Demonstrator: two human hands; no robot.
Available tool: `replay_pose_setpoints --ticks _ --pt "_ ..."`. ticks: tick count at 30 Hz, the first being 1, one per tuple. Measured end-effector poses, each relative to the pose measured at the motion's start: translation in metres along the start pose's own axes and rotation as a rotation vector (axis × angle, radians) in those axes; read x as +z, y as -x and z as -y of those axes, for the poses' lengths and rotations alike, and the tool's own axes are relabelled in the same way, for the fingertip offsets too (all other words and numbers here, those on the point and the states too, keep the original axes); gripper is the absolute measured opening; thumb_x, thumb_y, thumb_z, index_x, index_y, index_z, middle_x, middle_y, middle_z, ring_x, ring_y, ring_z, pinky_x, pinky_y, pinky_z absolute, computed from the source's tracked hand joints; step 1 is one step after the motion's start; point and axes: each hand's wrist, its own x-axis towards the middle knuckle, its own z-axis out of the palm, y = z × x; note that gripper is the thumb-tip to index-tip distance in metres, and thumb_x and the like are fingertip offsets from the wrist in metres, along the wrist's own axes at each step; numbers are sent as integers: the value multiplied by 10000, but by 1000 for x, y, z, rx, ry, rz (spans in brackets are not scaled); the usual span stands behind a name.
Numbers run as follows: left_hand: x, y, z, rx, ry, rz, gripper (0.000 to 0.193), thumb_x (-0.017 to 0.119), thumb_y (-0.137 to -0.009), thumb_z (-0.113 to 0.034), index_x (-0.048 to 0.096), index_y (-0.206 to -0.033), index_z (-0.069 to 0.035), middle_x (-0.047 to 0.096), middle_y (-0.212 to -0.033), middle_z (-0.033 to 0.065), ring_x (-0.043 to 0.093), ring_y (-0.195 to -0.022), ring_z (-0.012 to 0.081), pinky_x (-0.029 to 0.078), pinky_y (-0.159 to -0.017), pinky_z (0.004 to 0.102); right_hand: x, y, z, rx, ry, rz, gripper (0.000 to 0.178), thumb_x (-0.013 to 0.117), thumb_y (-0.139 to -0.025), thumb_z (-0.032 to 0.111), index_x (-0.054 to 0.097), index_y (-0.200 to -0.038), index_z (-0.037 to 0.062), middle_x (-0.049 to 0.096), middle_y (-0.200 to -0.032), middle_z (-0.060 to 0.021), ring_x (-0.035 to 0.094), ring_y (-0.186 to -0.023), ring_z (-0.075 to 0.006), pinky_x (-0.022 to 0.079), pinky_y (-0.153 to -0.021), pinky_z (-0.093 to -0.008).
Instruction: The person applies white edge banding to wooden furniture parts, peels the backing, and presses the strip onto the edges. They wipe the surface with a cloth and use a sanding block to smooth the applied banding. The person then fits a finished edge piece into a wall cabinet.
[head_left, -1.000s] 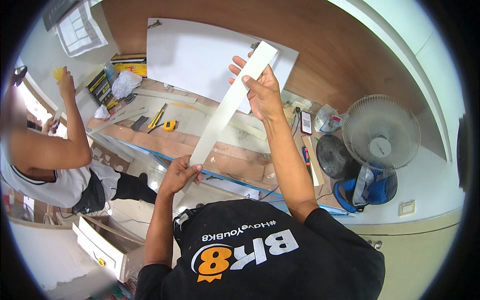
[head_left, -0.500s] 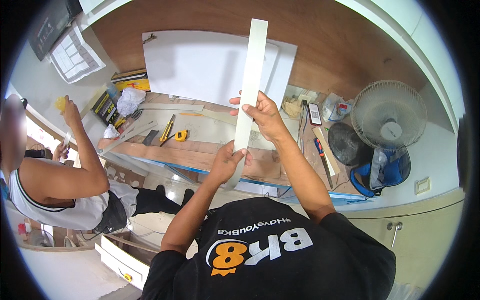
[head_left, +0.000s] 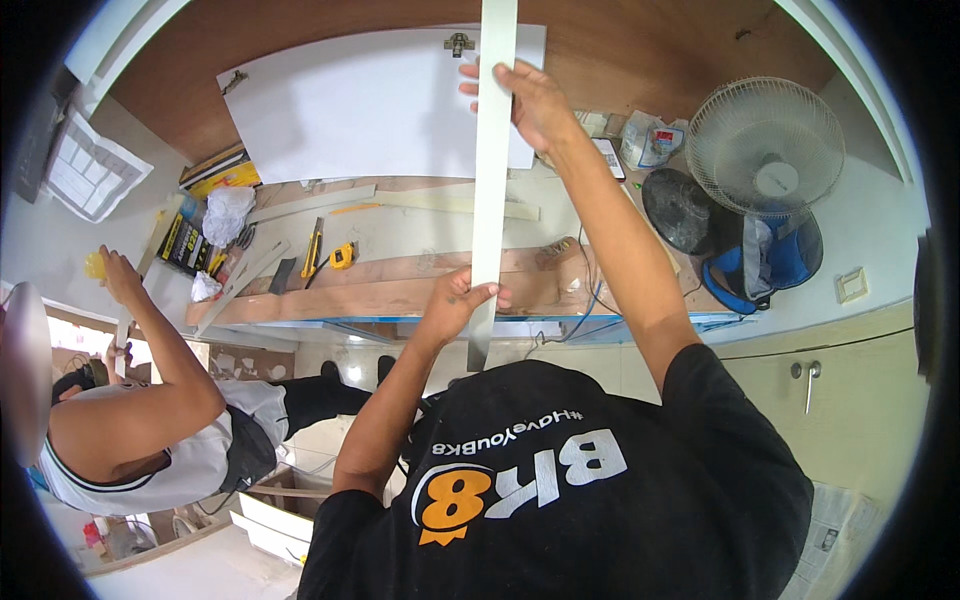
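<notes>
A long, flat, off-white strip [head_left: 491, 190] stands nearly upright in front of me, its upper end running out of the picture. My left hand [head_left: 455, 308] is closed around its lower part, thumb across the front. Higher up, my right hand [head_left: 535, 100] grips the same strip, thumb on its face and fingers behind. Below my left hand the strip's lower end hangs near the bench's front edge. Behind the strip, a large white panel [head_left: 360, 110] with metal hinges leans against the brown back wall.
On the workbench [head_left: 420, 265] lie a tape measure [head_left: 342, 256], a yellow utility knife [head_left: 314, 240], thin strips and crumpled white plastic [head_left: 229, 215]. A fan [head_left: 768, 150] and blue bag [head_left: 745, 270] sit at right. At left a co-worker [head_left: 150, 420] holds a yellow object and a strip.
My right hand has slid or moved up along the strip, farther from my left hand. The strip has risen and stands straighter. The whole view has shifted.
</notes>
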Motion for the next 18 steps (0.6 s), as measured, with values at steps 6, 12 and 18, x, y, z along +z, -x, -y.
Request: replay_pose_setpoints --ticks 6,12,18 --pt "-24 16 39 -61 -173 36 153 663 -1024 -78 715 -1146 -1 794 -1075 141 761 -951 214 603 -911 378 3 -36 25 -71 42 17 342 543 -1108 165 586 -1385 -33 673 -1374 -228 679 -1245 -376 628 -990 -483" --pt "-66 50 84 -164 -33 47 206 701 -988 -90 728 -1155 27 797 -1079 140 752 -954 213 577 -945 367 6 -72 9 -182 24 88 465 528 -1089 238 569 -1391 -113 728 -1217 -242 721 -1094 -381 593 -991 -481" --pt "-123 115 93 -351 39 -146 208 710 -969 -67 737 -1158 17 800 -1022 129 761 -922 212 580 -893 338 -24 -97 -6 -166 -115 22 455 507 -1077 173 511 -1412 -136 721 -1198 -271 714 -1097 -416 587 -988 -511"
